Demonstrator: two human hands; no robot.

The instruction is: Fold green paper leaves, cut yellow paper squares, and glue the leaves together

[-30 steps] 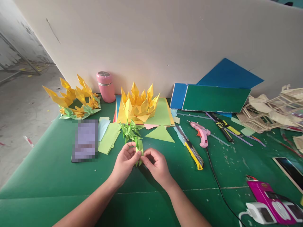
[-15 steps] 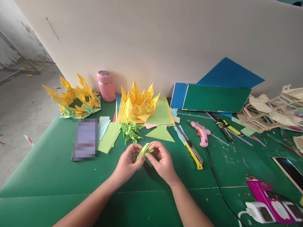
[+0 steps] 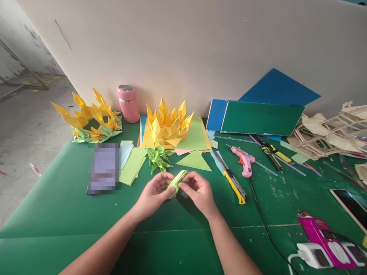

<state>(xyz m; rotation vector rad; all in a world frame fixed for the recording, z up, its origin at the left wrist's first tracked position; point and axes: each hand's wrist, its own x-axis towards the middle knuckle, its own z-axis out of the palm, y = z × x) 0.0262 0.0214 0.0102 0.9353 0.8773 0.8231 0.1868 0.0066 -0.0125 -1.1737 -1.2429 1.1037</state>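
Both my hands pinch one small folded light-green paper piece (image 3: pixel 177 180) above the green table (image 3: pixel 57 214). My left hand (image 3: pixel 154 194) grips its lower left end with thumb and fingers. My right hand (image 3: pixel 200 191) holds its upper right end with curled fingers. Just beyond them lies a cluster of finished green folded pieces (image 3: pixel 158 157). A yellow paper crown-like flower (image 3: pixel 168 124) stands on a stack of coloured sheets behind that.
A second yellow and green paper flower (image 3: pixel 90 119) and a pink cup (image 3: pixel 127 104) stand at the back left. Light-green paper slips (image 3: pixel 132 166), a green triangle (image 3: pixel 195 161), a yellow utility knife (image 3: pixel 233 182), a pink glue gun (image 3: pixel 243 160) with cord, and a power strip (image 3: pixel 327 250) lie around.
The green piece was turned from upright to lying slanted between my hands, and both hands drew slightly towards the far side of the table.
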